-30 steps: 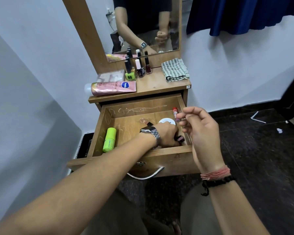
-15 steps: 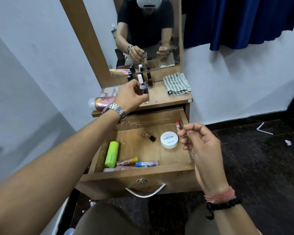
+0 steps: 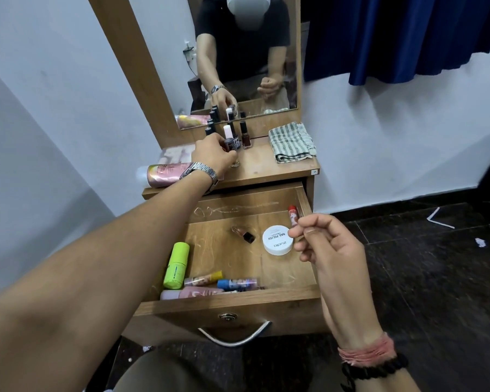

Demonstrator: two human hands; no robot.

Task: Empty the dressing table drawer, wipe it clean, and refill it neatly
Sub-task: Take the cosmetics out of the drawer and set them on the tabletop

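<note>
A small dark nail polish bottle (image 3: 230, 144) is pinched by the left hand (image 3: 213, 154) over the wooden dressing table top (image 3: 280, 171). The right hand (image 3: 327, 244) is curled, its fingertips pinched together; nothing can be made out between them. It is held above the open wooden drawer (image 3: 266, 302), beside a round white nail polish remover tub (image 3: 277, 240).

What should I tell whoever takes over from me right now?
Left hand: on the tabletop, grip on a dark polish bottle beside the other bottles.
Right hand: hovers over the drawer's right side, fingers curled; whether it pinches something small is unclear.
Done: several bottles, a pink tube and the cloth lie on top.
Left: drawer holds a green tube, white jar, small bottle, red tube and more tubes at the front. Empty it, wipe, refill.
</note>
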